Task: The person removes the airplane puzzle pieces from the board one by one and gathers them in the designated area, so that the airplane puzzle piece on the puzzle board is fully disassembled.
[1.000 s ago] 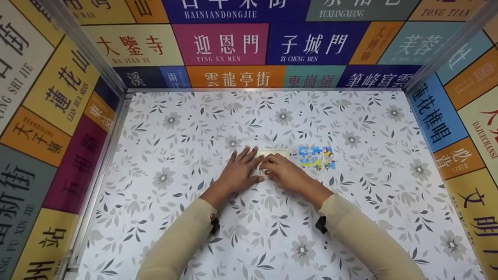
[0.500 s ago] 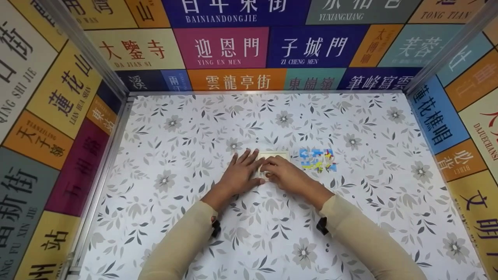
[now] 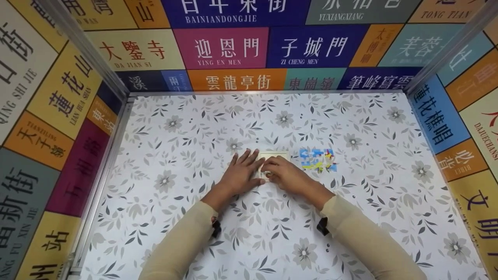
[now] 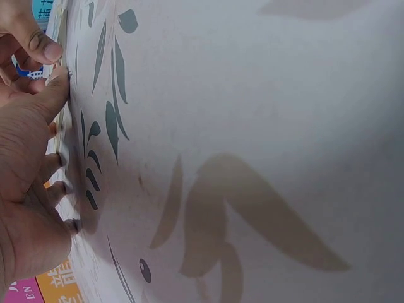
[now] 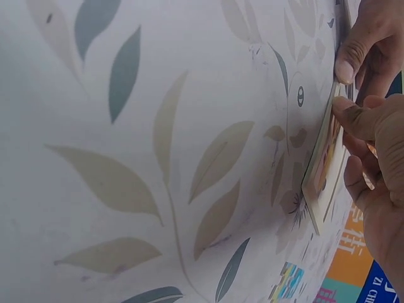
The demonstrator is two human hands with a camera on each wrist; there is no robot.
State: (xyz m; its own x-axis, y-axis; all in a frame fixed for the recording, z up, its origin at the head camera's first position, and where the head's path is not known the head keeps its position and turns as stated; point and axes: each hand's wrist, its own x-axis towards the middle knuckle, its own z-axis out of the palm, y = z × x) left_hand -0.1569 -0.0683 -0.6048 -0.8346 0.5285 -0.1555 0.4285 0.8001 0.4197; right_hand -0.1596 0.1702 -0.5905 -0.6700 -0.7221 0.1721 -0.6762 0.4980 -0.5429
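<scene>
A shallow, pale wooden puzzle tray [image 3: 274, 153] lies flat on the table, partly covered by both hands. My left hand [image 3: 241, 173] lies along the tray's left side, fingers spread and fairly straight, its thumb at the near edge. My right hand [image 3: 286, 171] bends over the tray with curled fingers, holding a small coloured puzzle piece [image 3: 269, 175] near the tray's near left corner. In the right wrist view, the right thumb [image 5: 353, 117] presses at the tray [image 5: 314, 201], where some brown and red picture shows. The fingers hide most of the piece.
Several blue and yellow puzzle pieces [image 3: 318, 166] lie grouped just right of the tray. A white cloth [image 3: 194, 155] with grey flowers and leaves covers the table. Panels with large printed characters [image 3: 227, 50] enclose the back and both sides.
The view has shifted slightly. Both hands stay at the tray, and the right fingers have moved only a little over the small piece.
</scene>
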